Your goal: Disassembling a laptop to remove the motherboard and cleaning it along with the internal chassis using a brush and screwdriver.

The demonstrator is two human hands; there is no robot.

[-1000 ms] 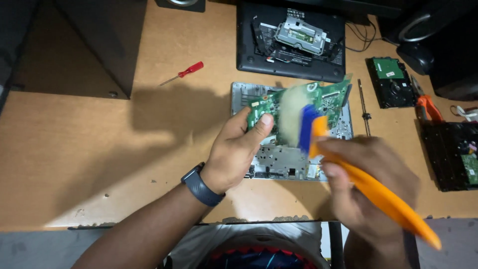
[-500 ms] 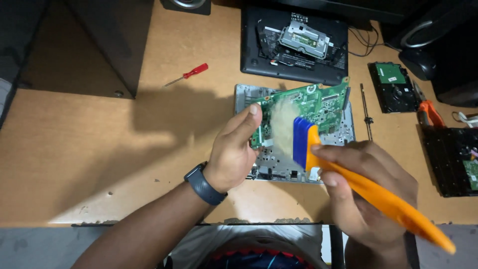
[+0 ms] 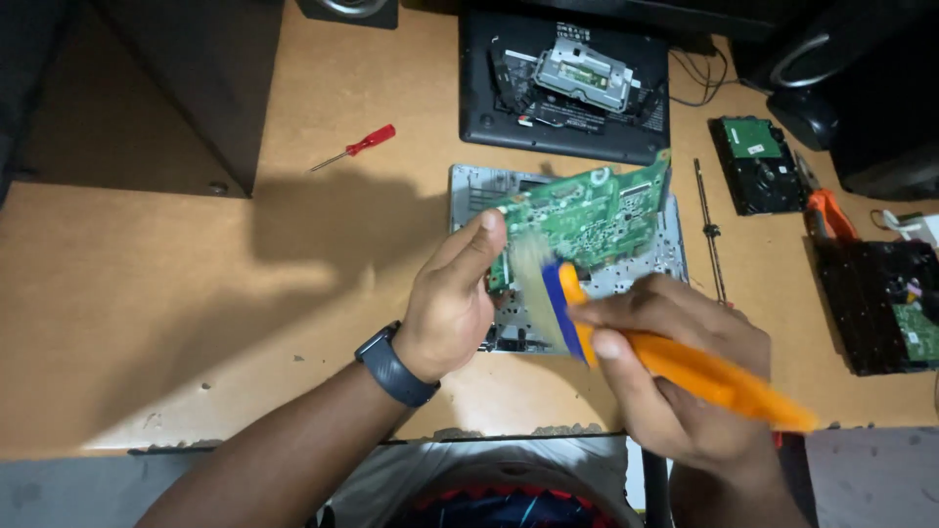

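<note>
My left hand (image 3: pixel 452 303), with a dark watch on its wrist, holds a green circuit board (image 3: pixel 597 215) by its left edge, tilted up above a grey metal chassis (image 3: pixel 641 279) on the wooden desk. My right hand (image 3: pixel 665 376) grips a brush with an orange handle (image 3: pixel 714 376). The brush's blue collar and pale bristles (image 3: pixel 536 284) rest against the lower left part of the board, and the bristles are blurred.
A red-handled screwdriver (image 3: pixel 357 147) lies to the left of the chassis. A black device case with an exposed drive (image 3: pixel 567 83) sits behind it. To the right are a thin metal rod (image 3: pixel 709 230), a black hard drive (image 3: pixel 758 166), orange-handled pliers (image 3: pixel 829 215) and another open black unit (image 3: pixel 885 308).
The brush has swept left and down across the board, from its middle to its lower left part. My left hand keeps the board tilted up.
</note>
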